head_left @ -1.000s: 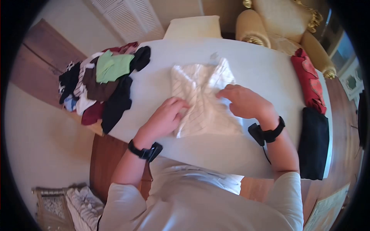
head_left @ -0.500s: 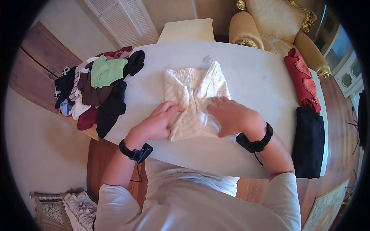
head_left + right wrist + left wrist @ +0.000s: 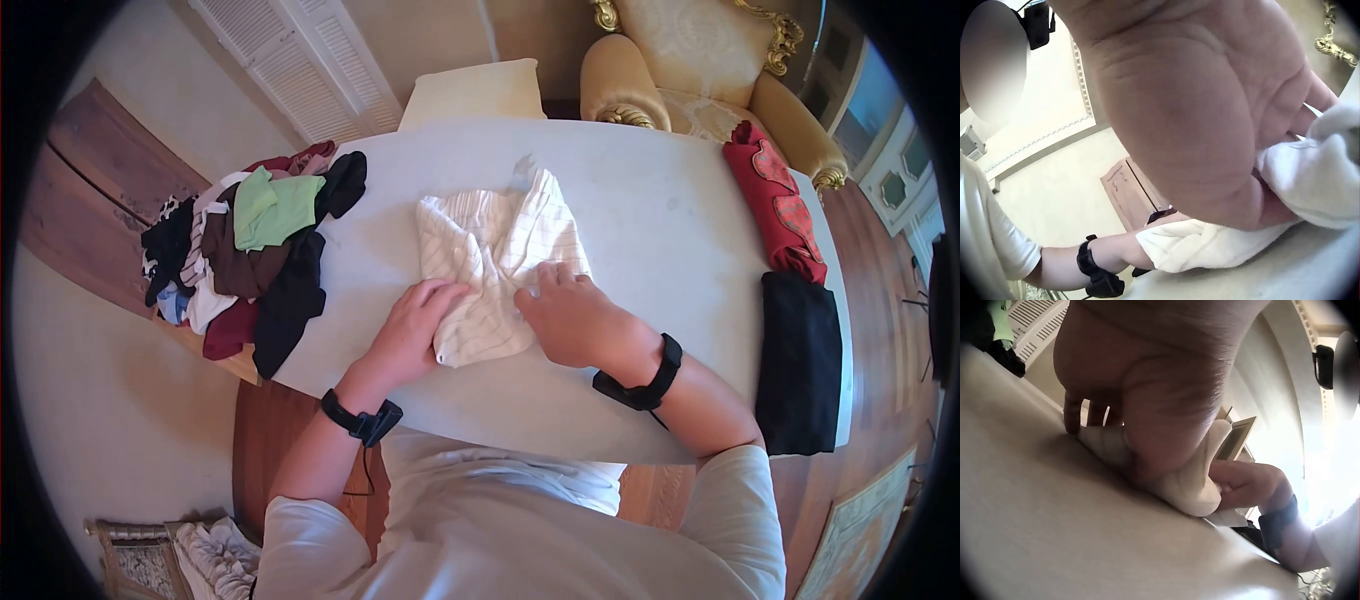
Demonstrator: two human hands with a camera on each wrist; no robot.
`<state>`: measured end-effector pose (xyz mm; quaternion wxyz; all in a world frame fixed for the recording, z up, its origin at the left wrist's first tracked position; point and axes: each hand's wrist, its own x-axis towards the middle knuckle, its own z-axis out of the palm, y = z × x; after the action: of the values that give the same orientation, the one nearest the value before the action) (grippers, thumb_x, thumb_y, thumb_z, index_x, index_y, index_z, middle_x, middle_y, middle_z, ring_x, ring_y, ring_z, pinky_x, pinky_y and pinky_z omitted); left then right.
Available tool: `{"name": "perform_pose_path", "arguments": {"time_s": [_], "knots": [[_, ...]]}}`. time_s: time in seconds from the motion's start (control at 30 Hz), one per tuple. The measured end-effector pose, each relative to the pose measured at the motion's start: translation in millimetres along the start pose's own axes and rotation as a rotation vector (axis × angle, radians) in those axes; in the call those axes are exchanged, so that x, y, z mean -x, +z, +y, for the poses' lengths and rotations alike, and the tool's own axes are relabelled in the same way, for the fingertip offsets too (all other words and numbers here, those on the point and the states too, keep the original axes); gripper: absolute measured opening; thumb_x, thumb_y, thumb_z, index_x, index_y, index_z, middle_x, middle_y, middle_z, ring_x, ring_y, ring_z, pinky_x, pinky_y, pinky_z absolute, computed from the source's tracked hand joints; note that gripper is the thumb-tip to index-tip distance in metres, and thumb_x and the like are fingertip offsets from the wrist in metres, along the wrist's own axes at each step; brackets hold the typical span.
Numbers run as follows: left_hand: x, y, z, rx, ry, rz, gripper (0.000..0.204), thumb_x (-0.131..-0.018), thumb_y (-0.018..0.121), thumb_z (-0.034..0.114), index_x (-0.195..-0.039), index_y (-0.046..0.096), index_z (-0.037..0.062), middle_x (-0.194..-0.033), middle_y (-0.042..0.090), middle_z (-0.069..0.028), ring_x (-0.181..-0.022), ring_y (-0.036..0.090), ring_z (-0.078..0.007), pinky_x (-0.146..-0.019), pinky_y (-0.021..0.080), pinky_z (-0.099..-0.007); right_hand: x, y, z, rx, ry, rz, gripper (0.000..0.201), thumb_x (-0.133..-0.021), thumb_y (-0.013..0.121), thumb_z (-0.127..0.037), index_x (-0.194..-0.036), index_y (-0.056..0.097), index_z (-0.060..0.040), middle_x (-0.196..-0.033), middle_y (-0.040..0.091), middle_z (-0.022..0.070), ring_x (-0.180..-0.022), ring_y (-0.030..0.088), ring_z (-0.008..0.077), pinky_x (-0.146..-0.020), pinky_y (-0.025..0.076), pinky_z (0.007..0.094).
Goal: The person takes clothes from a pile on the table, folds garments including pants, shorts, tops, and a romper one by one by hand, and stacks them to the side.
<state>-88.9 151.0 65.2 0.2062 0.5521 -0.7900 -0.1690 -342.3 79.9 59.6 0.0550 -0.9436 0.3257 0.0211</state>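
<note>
A pair of cream shorts with thin stripes (image 3: 490, 318) lies on the table, its gathered waistband at the far side. At the left edge of the leg part, my left hand (image 3: 408, 325) holds the cloth with thumb and fingers; its fingertips reach the tabletop in the left wrist view. My right hand (image 3: 575, 315) grips the right leg's cloth, which is turned inward under the fingers. In the right wrist view a bunched fold of the shorts (image 3: 1319, 172) sits between thumb and fingers. The palm hides part of the right leg.
A heap of mixed clothes, with a green garment (image 3: 275, 208) on top, lies on the table's (image 3: 660, 220) left end. Along the right edge are a folded red garment (image 3: 775, 205) and a folded black garment (image 3: 800, 360). A gold armchair (image 3: 690, 70) stands beyond the table.
My right hand has moved inward and toward me, bringing the right leg's cloth over; the shorts' near end is narrower. The left hand stays at the left edge.
</note>
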Motion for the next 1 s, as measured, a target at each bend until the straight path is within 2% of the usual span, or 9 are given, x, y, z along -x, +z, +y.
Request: {"name": "perform_pose_path", "arguments": {"time_s": [0.23, 0.33, 0.4, 0.53, 0.6, 0.67, 0.8, 0.9, 1.0], "knots": [[4, -11, 2, -0.235, 0.186, -0.072, 0.065, -0.076, 0.082, 0.009, -0.138, 0.062, 0.0130, -0.146, 0.051, -0.0160, -0.136, 0.049, -0.0345, -0.114, 0.038, -0.0440, 4, -39, 12, -0.211, -0.016, -0.288, 0.027, -0.091, 0.054, -0.013, -0.110, 0.071, -0.0054, -0.116, 0.066, 0.0219, -0.106, 0.066, 0.0373, -0.089, 0.053, 0.0466], [11, -10, -6, 0.079, 0.181, -0.194, 0.054, -0.084, 0.078, 0.013, -0.136, 0.064, 0.0086, -0.150, 0.052, -0.0148, -0.143, 0.046, -0.0300, -0.115, 0.038, -0.0423, 14, -69, 13, -0.351, -0.030, -0.420, 0.026, -0.091, 0.056, -0.017, -0.108, 0.069, -0.0023, -0.104, 0.069, 0.0196, -0.096, 0.067, 0.0357, -0.086, 0.052, 0.0443], [12, -10, -8, 0.718, -0.151, -0.405, 0.043, -0.096, 0.071, 0.017, -0.136, 0.063, 0.0051, -0.147, 0.056, -0.0091, -0.139, 0.049, -0.0230, -0.114, 0.040, -0.0379, 9, -64, 29, -0.457, -0.125, -0.424, 0.028, -0.094, 0.057, -0.021, -0.110, 0.069, -0.0012, -0.104, 0.070, 0.0170, -0.096, 0.067, 0.0325, -0.087, 0.051, 0.0430], [10, -16, -29, 0.918, -0.432, -0.415, 0.043, -0.104, 0.063, 0.024, -0.140, 0.058, 0.0018, -0.141, 0.060, -0.0046, -0.131, 0.056, -0.0178, -0.111, 0.043, -0.0335, -9, -35, 74, -0.997, -0.245, -0.389, 0.042, -0.101, 0.059, -0.037, -0.115, 0.068, 0.0018, -0.110, 0.072, 0.0086, -0.097, 0.066, 0.0222, -0.090, 0.051, 0.0357], [6, -11, -39, 1.259, -0.561, -0.264, 0.046, -0.106, 0.059, 0.029, -0.143, 0.054, 0.0026, -0.137, 0.062, -0.0040, -0.125, 0.059, -0.0158, -0.110, 0.044, -0.0324, -5, -28, 85, -0.973, -0.128, -0.284, 0.055, -0.104, 0.056, -0.050, -0.121, 0.067, 0.0011, -0.116, 0.070, 0.0058, -0.101, 0.065, 0.0167, -0.093, 0.052, 0.0332], [-8, -11, -36, 1.290, -0.556, -0.215, 0.049, -0.106, 0.058, 0.032, -0.144, 0.052, 0.0011, -0.134, 0.063, -0.0061, -0.123, 0.060, -0.0157, -0.108, 0.047, -0.0325, -4, -38, 88, -1.466, 0.198, -0.453, 0.059, -0.103, 0.055, -0.055, -0.126, 0.064, -0.0024, -0.119, 0.069, 0.0078, -0.103, 0.066, 0.0175, -0.092, 0.054, 0.0354], [-22, -7, -43, 1.342, -0.636, -0.186, 0.050, -0.107, 0.056, 0.036, -0.143, 0.052, 0.0017, -0.134, 0.063, -0.0069, -0.121, 0.062, -0.0164, -0.105, 0.050, -0.0338, -13, -21, 115, -1.784, 0.182, -0.388, 0.061, -0.100, 0.060, -0.057, -0.125, 0.062, -0.0020, -0.119, 0.068, 0.0124, -0.108, 0.068, 0.0216, -0.091, 0.057, 0.0416], [-26, -6, -43, 1.326, -0.685, -0.146, 0.050, -0.107, 0.055, 0.038, -0.142, 0.053, 0.0018, -0.134, 0.064, -0.0073, -0.120, 0.064, -0.0168, -0.104, 0.051, -0.0343, -16, -14, 129, -1.673, 0.040, -0.329, 0.055, -0.096, 0.071, -0.047, -0.125, 0.059, -0.0024, -0.114, 0.068, 0.0129, -0.103, 0.070, 0.0213, -0.086, 0.060, 0.0376], [-28, -3, -44, 1.327, -0.719, -0.115, 0.052, -0.107, 0.056, 0.040, -0.142, 0.053, 0.0019, -0.132, 0.065, -0.0074, -0.118, 0.065, -0.0170, -0.103, 0.052, -0.0345, -10, -30, 123, -1.646, 0.156, -0.300, 0.063, -0.087, 0.083, -0.035, -0.132, 0.053, -0.0019, -0.115, 0.067, 0.0151, -0.098, 0.070, 0.0230, -0.083, 0.060, 0.0354]]}}
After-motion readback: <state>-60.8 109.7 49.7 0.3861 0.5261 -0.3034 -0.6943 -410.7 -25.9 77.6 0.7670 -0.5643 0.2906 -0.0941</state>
